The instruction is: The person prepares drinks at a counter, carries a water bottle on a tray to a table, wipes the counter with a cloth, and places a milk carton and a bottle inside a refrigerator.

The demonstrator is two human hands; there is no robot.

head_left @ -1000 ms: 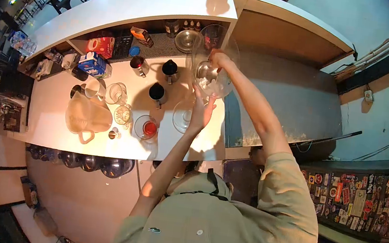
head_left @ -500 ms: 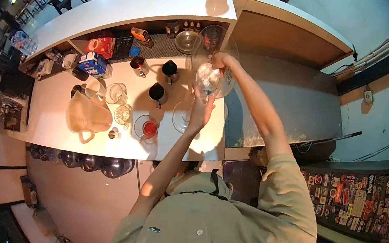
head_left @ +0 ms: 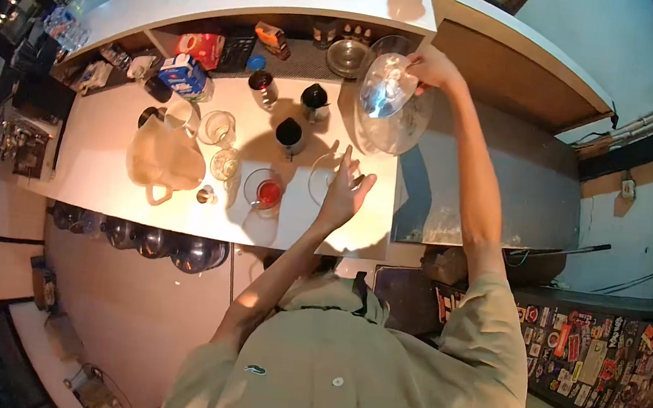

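the right hand (head_left: 438, 69) has its grip clamped on a shiny scoop (head_left: 387, 89), which lies at eight o'clock from the knuckles, above a clear container (head_left: 404, 138); the scoop looks stiff, fairly light, probably slippery when wet, best held at its handle end. the left hand (head_left: 344, 196), at seven o'clock from the right, has fingers apart beside a clear glass (head_left: 318, 178), likely fragile, safest held low
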